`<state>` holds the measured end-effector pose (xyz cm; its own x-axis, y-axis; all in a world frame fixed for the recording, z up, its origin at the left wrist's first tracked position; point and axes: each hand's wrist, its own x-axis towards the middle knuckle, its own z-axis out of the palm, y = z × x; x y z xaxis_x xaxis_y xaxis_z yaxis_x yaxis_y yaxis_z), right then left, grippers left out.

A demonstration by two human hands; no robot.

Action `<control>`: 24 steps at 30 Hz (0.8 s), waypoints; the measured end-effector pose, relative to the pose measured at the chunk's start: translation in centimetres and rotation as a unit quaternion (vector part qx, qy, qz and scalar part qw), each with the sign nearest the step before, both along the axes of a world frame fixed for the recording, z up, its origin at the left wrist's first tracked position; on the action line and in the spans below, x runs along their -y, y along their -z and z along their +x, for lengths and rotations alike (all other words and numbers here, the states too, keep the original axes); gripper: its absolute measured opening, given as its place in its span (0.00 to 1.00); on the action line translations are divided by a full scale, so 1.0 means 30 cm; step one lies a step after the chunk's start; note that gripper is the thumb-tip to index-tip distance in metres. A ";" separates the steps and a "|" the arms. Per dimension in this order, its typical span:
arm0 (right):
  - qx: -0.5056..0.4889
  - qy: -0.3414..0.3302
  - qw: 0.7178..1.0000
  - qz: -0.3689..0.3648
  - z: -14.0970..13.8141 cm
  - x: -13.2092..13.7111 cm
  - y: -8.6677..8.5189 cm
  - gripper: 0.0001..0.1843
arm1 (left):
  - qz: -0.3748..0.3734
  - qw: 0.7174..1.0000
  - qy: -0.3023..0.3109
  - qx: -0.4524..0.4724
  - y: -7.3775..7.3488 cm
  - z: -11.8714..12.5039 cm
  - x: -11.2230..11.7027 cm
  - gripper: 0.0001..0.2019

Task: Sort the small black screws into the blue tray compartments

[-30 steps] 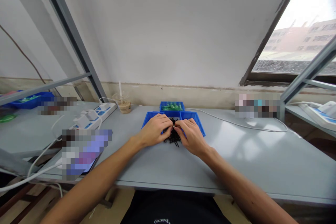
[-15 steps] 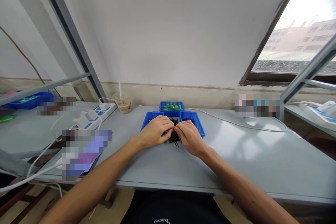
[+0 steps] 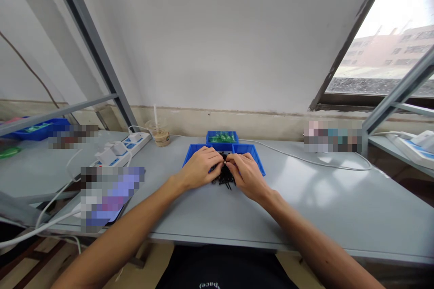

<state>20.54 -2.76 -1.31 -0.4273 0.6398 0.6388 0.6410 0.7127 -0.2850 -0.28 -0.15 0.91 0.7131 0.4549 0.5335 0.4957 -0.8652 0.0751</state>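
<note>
My left hand [image 3: 200, 168] and my right hand [image 3: 247, 172] meet fingertip to fingertip above a pile of small black parts [image 3: 225, 177] on the grey table [image 3: 305, 198]. Both hands are closed in a pinch on something tiny between them; I cannot make out what it is. Behind the hands stand two blue bins side by side, the left bin [image 3: 190, 152] and the right bin [image 3: 253, 152]. A third blue bin [image 3: 222, 137] further back holds green parts.
A white power strip [image 3: 119, 150] with plugs and cables lies at the left. A plastic cup with a straw [image 3: 159, 134] stands near the wall. A white cable [image 3: 305, 159] runs across the table to the right. Metal frame posts rise at both sides.
The fingertips have shifted slightly over the black parts, staying pinched together. Arms and bins have not moved.
</note>
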 end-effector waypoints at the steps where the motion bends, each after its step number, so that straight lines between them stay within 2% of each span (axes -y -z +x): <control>1: 0.005 -0.001 1.000 0.003 0.001 0.000 0.000 0.09 | -0.001 1.000 -0.004 -0.001 0.000 -0.001 -0.001 0.11; 9: 0.033 -0.010 0.999 0.023 -0.005 -0.001 0.005 0.12 | -0.014 1.000 0.007 -0.014 0.001 -0.005 -0.003 0.11; 19: 0.007 -0.018 0.999 -0.043 -0.012 0.004 0.008 0.17 | -0.013 0.999 0.037 -0.004 0.002 -0.004 -0.002 0.11; 24: 0.001 -0.013 0.999 -0.040 -0.011 0.006 0.005 0.19 | -0.007 0.999 0.040 0.001 0.000 -0.003 -0.003 0.11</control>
